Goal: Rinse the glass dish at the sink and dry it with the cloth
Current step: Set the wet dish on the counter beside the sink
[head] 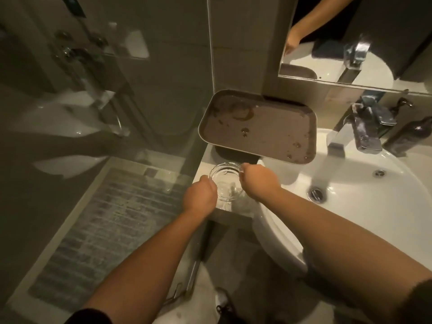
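A round clear glass dish (225, 181) sits on the white counter ledge just left of the white sink (364, 206). My left hand (199, 195) grips its near-left rim and my right hand (259, 181) grips its right rim. Water runs from the chrome tap (364, 129) down into the basin by the drain (315, 194). No cloth can be made out.
A brown tray (259, 127) with wet stains lies behind the dish, overhanging the counter and the sink's rim. A dark bottle (411, 134) stands right of the tap. A mirror (350, 38) hangs above. A glass shower wall (105, 78) and a tiled floor mat (105, 228) are on the left.
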The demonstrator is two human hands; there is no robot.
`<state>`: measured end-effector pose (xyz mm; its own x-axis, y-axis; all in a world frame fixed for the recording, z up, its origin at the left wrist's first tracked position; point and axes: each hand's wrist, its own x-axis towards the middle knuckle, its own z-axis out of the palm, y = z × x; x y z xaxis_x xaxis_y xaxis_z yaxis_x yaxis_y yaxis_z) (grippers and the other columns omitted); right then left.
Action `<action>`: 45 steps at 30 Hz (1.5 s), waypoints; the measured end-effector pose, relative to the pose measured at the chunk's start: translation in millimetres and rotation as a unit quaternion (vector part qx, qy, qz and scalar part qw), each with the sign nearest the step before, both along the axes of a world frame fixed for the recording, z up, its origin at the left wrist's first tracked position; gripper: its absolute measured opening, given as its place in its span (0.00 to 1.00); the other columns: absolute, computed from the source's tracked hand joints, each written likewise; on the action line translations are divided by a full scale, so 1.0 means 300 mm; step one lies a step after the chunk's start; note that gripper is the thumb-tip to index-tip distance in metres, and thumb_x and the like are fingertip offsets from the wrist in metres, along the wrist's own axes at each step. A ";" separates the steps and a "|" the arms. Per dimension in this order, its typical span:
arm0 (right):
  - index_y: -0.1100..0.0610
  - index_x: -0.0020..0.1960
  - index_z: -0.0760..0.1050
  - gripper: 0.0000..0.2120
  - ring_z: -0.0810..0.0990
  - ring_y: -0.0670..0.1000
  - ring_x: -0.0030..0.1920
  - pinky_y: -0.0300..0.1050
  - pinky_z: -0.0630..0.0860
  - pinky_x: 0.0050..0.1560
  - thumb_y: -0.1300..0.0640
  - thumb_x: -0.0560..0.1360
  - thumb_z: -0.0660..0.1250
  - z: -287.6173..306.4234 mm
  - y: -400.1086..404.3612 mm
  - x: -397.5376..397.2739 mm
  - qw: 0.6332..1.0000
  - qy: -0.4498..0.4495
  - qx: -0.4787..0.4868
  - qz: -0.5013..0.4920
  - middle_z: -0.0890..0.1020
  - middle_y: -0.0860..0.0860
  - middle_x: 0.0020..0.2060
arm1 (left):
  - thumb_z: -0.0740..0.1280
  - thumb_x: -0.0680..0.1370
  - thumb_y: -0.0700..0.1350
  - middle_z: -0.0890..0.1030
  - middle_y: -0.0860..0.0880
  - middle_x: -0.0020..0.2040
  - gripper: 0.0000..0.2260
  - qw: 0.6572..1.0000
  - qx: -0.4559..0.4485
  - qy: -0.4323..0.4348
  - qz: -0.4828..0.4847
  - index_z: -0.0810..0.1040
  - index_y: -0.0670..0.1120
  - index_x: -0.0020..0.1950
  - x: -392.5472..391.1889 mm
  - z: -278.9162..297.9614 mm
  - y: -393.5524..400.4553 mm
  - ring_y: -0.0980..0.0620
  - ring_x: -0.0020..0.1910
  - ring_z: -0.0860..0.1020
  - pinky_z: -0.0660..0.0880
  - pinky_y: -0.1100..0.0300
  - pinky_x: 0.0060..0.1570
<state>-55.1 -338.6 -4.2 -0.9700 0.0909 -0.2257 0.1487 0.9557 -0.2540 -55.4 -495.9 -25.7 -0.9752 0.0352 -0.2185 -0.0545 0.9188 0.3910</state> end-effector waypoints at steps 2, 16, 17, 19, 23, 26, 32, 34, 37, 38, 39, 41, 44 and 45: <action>0.58 0.59 0.75 0.10 0.81 0.58 0.45 0.46 0.73 0.41 0.59 0.80 0.60 -0.009 -0.043 -0.032 1.000 -0.019 0.016 0.013 0.83 0.56 0.50 | 0.52 0.83 0.43 0.81 0.36 0.54 0.14 1.000 -0.019 -0.005 0.008 0.71 0.38 0.62 -0.023 -0.026 -0.025 0.35 0.53 0.79 0.73 0.49 0.47; 0.61 0.59 0.77 0.12 0.81 0.60 0.51 0.49 0.75 0.48 0.64 0.78 0.62 -0.098 -0.143 -0.160 0.986 -0.149 0.040 0.071 0.82 0.59 0.53 | 0.51 0.83 0.44 0.82 0.40 0.50 0.15 0.998 -0.044 -0.035 0.016 0.63 0.42 0.68 -0.071 -0.193 -0.100 0.38 0.46 0.80 0.68 0.53 0.37; 0.62 0.60 0.77 0.12 0.81 0.60 0.51 0.49 0.75 0.50 0.64 0.78 0.62 -0.102 -0.142 -0.163 0.985 -0.151 0.039 0.071 0.82 0.59 0.53 | 0.51 0.83 0.44 0.82 0.40 0.50 0.15 0.998 -0.042 -0.036 0.017 0.63 0.42 0.68 -0.071 -0.196 -0.100 0.38 0.46 0.80 0.68 0.53 0.37; 0.62 0.60 0.77 0.12 0.81 0.60 0.52 0.50 0.75 0.50 0.64 0.78 0.63 -0.110 -0.140 -0.169 0.985 -0.152 0.039 0.071 0.82 0.59 0.53 | 0.50 0.83 0.45 0.82 0.40 0.50 0.14 0.998 -0.040 -0.034 0.017 0.63 0.42 0.67 -0.072 -0.199 -0.099 0.38 0.46 0.80 0.69 0.53 0.37; 0.61 0.61 0.77 0.12 0.81 0.59 0.51 0.50 0.77 0.53 0.63 0.78 0.64 -0.126 -0.139 -0.180 0.985 -0.157 0.035 0.069 0.82 0.59 0.53 | 0.49 0.84 0.47 0.82 0.41 0.51 0.15 0.998 -0.040 -0.034 0.019 0.63 0.42 0.68 -0.078 -0.199 -0.094 0.39 0.47 0.80 0.69 0.53 0.37; 0.61 0.63 0.76 0.14 0.81 0.60 0.53 0.51 0.77 0.55 0.63 0.78 0.65 -0.131 -0.137 -0.182 0.985 -0.158 0.031 0.069 0.82 0.59 0.54 | 0.49 0.84 0.46 0.82 0.41 0.51 0.16 0.997 -0.059 -0.039 0.016 0.62 0.42 0.69 -0.083 -0.200 -0.089 0.39 0.48 0.80 0.70 0.53 0.39; 0.62 0.63 0.75 0.14 0.81 0.60 0.55 0.51 0.76 0.57 0.64 0.78 0.65 -0.121 -0.135 -0.179 0.983 -0.164 0.044 0.068 0.81 0.59 0.56 | 0.50 0.84 0.47 0.82 0.41 0.52 0.16 0.997 -0.061 -0.052 0.011 0.62 0.42 0.70 -0.098 -0.205 -0.082 0.40 0.49 0.80 0.70 0.53 0.39; 0.61 0.62 0.76 0.14 0.81 0.60 0.54 0.50 0.77 0.54 0.64 0.77 0.65 -0.118 -0.136 -0.178 0.983 -0.164 0.049 0.066 0.81 0.59 0.55 | 0.50 0.84 0.49 0.82 0.41 0.51 0.17 0.998 -0.051 -0.044 0.009 0.63 0.42 0.69 -0.095 -0.197 -0.085 0.40 0.48 0.80 0.72 0.52 0.39; 0.61 0.61 0.76 0.14 0.81 0.59 0.51 0.49 0.77 0.49 0.62 0.77 0.65 -0.100 -0.137 -0.169 0.988 -0.136 0.049 0.062 0.82 0.58 0.53 | 0.50 0.83 0.52 0.81 0.41 0.50 0.18 0.999 -0.039 -0.026 0.006 0.64 0.43 0.68 -0.077 -0.173 -0.094 0.40 0.46 0.80 0.73 0.52 0.39; 0.60 0.62 0.75 0.14 0.81 0.59 0.50 0.49 0.77 0.48 0.61 0.77 0.65 -0.090 -0.134 -0.164 0.990 -0.116 0.047 0.064 0.82 0.58 0.53 | 0.50 0.83 0.52 0.81 0.41 0.50 0.19 0.999 -0.039 -0.021 0.006 0.64 0.43 0.68 -0.070 -0.161 -0.097 0.40 0.47 0.80 0.73 0.52 0.39; 0.60 0.63 0.74 0.14 0.81 0.59 0.49 0.49 0.77 0.47 0.59 0.78 0.63 -0.078 -0.128 -0.155 0.992 -0.092 0.045 0.067 0.82 0.58 0.52 | 0.51 0.83 0.53 0.81 0.41 0.51 0.19 0.999 -0.041 -0.016 0.005 0.65 0.43 0.68 -0.062 -0.148 -0.100 0.39 0.47 0.80 0.73 0.52 0.39; 0.59 0.60 0.75 0.11 0.78 0.56 0.43 0.47 0.73 0.42 0.56 0.80 0.60 -0.049 -0.101 -0.125 0.996 -0.030 0.039 0.076 0.80 0.56 0.47 | 0.52 0.83 0.53 0.81 0.42 0.54 0.19 0.999 -0.039 0.004 0.001 0.67 0.43 0.67 -0.046 -0.116 -0.102 0.40 0.48 0.80 0.72 0.52 0.39; 0.60 0.53 0.79 0.11 0.74 0.53 0.40 0.43 0.69 0.39 0.55 0.81 0.60 -0.009 -0.012 -0.042 0.990 0.068 0.037 0.115 0.77 0.54 0.43 | 0.55 0.81 0.53 0.76 0.44 0.61 0.19 0.996 -0.033 0.071 -0.035 0.69 0.45 0.68 -0.003 -0.069 -0.108 0.42 0.53 0.78 0.73 0.51 0.46; 0.61 0.51 0.80 0.12 0.76 0.54 0.42 0.44 0.71 0.40 0.55 0.80 0.62 -0.001 0.028 -0.005 0.987 0.090 0.039 0.128 0.79 0.55 0.44 | 0.57 0.80 0.53 0.75 0.43 0.62 0.20 0.992 -0.037 0.106 -0.065 0.70 0.45 0.68 0.018 -0.058 -0.109 0.42 0.56 0.76 0.73 0.51 0.51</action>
<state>-56.5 -330.3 -4.3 -0.9872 -0.1514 -0.0496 -0.1404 0.9740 -0.1775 -50.2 -528.5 -43.1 -0.9878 0.1552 -0.0149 0.1428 0.9392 0.3122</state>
